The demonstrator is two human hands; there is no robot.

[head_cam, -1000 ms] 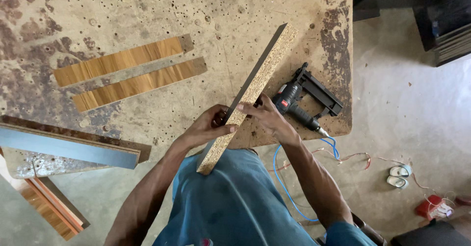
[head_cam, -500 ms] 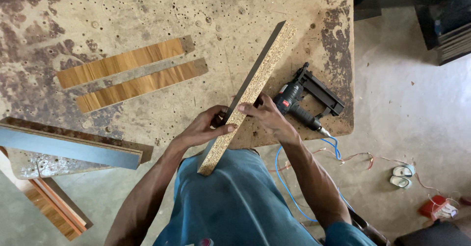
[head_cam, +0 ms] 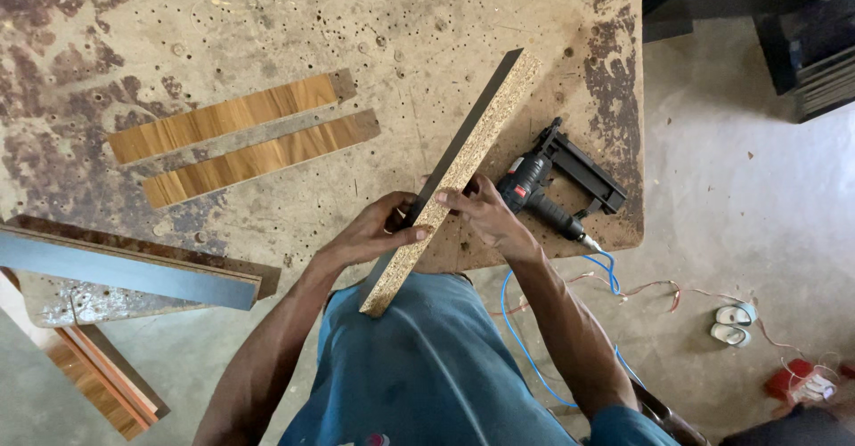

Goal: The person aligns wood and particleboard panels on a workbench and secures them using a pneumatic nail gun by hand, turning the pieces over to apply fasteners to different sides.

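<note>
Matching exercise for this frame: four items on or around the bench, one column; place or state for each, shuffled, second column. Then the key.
1. chipboard strip
2. nail gun
3. wood-grain strips
4. pale sandals

A. on the floor, right of the bench
B. held on edge by both hands
C. flat, side by side, left part of bench
D. lying beside the right hand

1-B, 2-D, 3-C, 4-A

Blue shirt, short blue sleeves, bare forearms, bare hands (head_cam: 378, 231)

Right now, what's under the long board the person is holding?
Under the particleboard strip lies the worn workbench; its near end hangs over the blue shirt. Whatever sits directly beneath it is covered.
</note>
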